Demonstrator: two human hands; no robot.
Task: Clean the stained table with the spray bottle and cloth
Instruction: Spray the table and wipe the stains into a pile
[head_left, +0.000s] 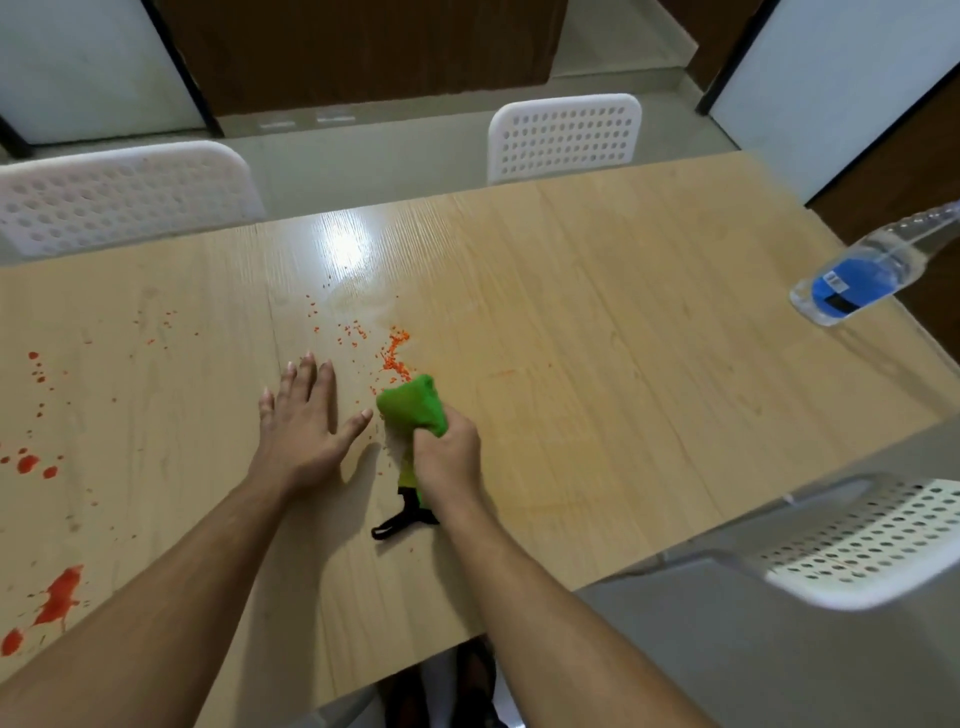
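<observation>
Cloth (415, 405): green, bunched; clenched in the right hand (449, 454), its wad protruding beyond the knuckles onto the table (623, 338).
Black strap (400, 522): trails from the cloth beneath the wrist.
Left hand (301, 421): flat on the table just left of the cloth, fingers spread, grasping nothing.
Stains: orange-red specks (395, 353) directly beyond the cloth; larger red blots (60, 597) far left of it.
Spray bottle (862, 275): clear plastic, blue label, far right of the cloth at the table edge.
Chairs (566, 135): white, perforated, around the table.
</observation>
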